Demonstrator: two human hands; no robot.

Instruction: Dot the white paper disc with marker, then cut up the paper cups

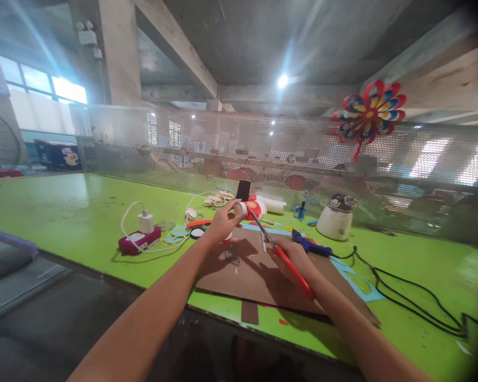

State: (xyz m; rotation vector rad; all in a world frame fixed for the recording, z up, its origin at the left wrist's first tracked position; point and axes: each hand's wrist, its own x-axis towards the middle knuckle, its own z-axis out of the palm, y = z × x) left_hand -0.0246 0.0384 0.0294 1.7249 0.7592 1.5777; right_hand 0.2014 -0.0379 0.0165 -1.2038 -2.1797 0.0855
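My left hand (224, 222) is closed around a red and white paper cup (256, 210), which lies tilted on its side above the brown board (239, 270). In my right hand (292, 257) is a pair of scissors (292, 269) with red handles, the fingers wrapped round them. The scissor blades point up and to the left, with their tips at the cup. Whether the blades are cutting into it I cannot tell. A blue glue gun (311, 245) rests just beyond my right hand.
A magenta power strip (139, 241) with a white charger (145, 222) stands left. Behind the hands are a dark phone (244, 190) and paper cutouts (220, 199). A white jug (335, 220) stands right, near a black cable (410, 313). A perforated metal screen (207, 143) edges the green table (79, 228).
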